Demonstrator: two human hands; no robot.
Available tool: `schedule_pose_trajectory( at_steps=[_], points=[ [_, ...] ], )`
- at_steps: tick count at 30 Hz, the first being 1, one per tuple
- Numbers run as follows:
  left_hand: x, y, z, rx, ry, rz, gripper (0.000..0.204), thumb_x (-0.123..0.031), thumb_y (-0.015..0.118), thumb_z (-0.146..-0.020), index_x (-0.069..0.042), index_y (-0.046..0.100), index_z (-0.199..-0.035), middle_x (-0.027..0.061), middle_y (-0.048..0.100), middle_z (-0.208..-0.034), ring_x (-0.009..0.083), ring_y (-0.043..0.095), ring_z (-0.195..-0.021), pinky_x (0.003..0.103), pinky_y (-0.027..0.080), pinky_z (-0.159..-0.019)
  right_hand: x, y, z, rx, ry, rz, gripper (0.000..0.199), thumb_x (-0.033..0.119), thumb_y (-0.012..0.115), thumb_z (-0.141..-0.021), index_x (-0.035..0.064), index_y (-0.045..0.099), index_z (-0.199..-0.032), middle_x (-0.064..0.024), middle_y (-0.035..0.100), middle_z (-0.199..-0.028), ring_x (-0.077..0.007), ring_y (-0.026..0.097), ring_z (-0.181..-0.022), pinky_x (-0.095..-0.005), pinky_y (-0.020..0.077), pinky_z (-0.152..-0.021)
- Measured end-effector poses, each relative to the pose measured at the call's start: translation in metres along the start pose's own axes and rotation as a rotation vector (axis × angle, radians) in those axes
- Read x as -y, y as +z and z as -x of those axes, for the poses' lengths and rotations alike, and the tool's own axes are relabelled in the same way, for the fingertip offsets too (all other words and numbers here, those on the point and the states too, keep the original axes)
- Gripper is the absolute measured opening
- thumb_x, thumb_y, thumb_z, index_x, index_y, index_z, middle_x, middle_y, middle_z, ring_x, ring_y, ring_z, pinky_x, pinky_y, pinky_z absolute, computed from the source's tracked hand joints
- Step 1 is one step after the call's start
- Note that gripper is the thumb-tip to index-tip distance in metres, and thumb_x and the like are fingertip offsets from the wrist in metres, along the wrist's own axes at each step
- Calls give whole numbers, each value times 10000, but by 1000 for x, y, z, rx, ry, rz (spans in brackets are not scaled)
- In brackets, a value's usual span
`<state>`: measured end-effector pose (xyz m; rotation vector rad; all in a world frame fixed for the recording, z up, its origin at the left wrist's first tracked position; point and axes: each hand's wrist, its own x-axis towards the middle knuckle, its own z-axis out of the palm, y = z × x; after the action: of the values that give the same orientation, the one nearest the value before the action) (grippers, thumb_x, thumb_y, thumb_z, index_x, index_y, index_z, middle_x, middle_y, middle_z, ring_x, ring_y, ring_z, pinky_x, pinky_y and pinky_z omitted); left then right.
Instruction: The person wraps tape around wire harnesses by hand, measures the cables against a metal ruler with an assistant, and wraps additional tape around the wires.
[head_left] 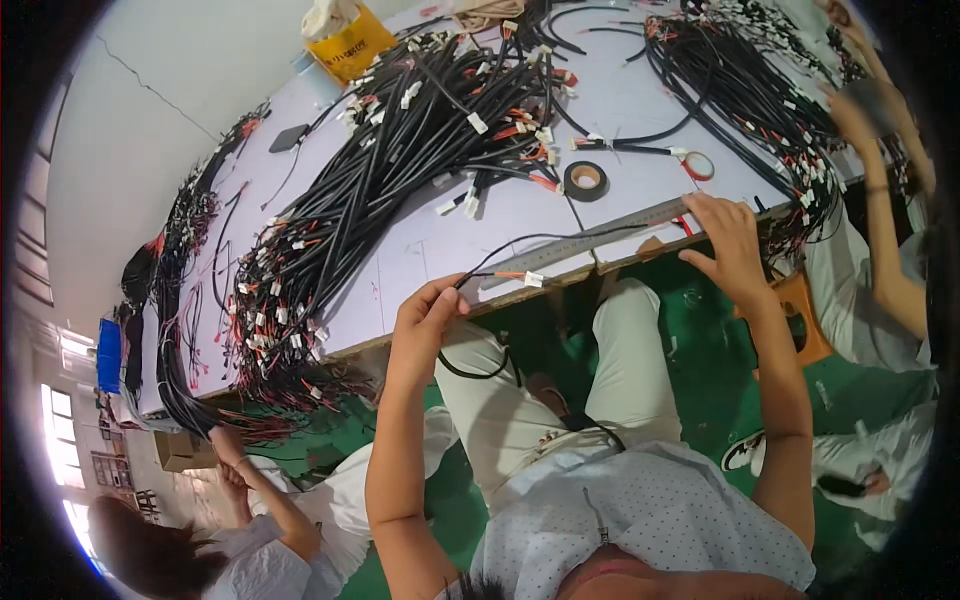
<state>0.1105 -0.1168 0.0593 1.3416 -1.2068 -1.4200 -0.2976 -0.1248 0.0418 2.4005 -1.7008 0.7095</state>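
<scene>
My left hand (428, 312) is closed in a pinch on a thin black cable (483, 375) at the front edge of the table. A loop of that cable hangs below the edge, over my lap. From the pinch, one branch with orange-red wires ends in a white connector (534, 280), and a thin black length arches right along a steel ruler (600, 236). My right hand (728, 245) is open at the ruler's right end, thumb apart from the fingers. Its fingertips rest at the table edge beside a small red piece (685, 226); what lies under them is hidden.
A big pile of black cables (400, 150) covers the table's middle, with another bundle (730, 90) to the right. Black tape (585, 181) and a smaller roll (698, 166) lie behind the ruler. A yellow bag (350, 48) stands far back. Co-workers sit left and right.
</scene>
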Motion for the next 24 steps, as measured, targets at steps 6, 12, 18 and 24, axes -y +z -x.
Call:
schedule_pose_trajectory(
  at_steps=[6, 12, 18, 24],
  points=[
    [-13, 6, -10, 62, -13, 222, 293, -178, 475, -962, 4, 557, -1177, 9, 595, -779, 22, 318, -493, 166, 225, -431, 0, 1, -7, -55, -87, -50, 681, 108, 764, -655, 74, 485, -1274, -112, 481, -1270, -305, 428, -1209, -510, 205, -1096],
    [-23, 5, -19, 57, -20, 166, 269, -184, 460, -961, -20, 580, -1137, 16, 594, -745, 28, 275, -449, 185, 198, -405, -8, -5, 7, -141, -159, -87, 541, 32, 708, -679, 69, 535, -1190, -114, 533, -1056, -308, 515, -1041, -477, 348, -983],
    [-27, 15, -32, -18, 64, 76, 276, -213, 488, -955, -19, 614, -1106, -2, 586, -722, 14, 282, -467, 183, 195, -419, -8, -26, 42, -54, -99, -256, 360, -85, 571, -699, 44, 596, -1034, -140, 540, -882, -337, 538, -767, -381, 453, -660],
    [-39, 31, -22, -45, 170, 35, 295, -207, 510, -950, -13, 614, -1145, -9, 603, -741, 8, 303, -519, 172, 240, -474, -23, -25, 124, 127, 365, -771, 151, 78, 597, -859, 37, 633, -1000, -43, 559, -707, -144, 487, -562, -295, 406, -529]
  ],
)
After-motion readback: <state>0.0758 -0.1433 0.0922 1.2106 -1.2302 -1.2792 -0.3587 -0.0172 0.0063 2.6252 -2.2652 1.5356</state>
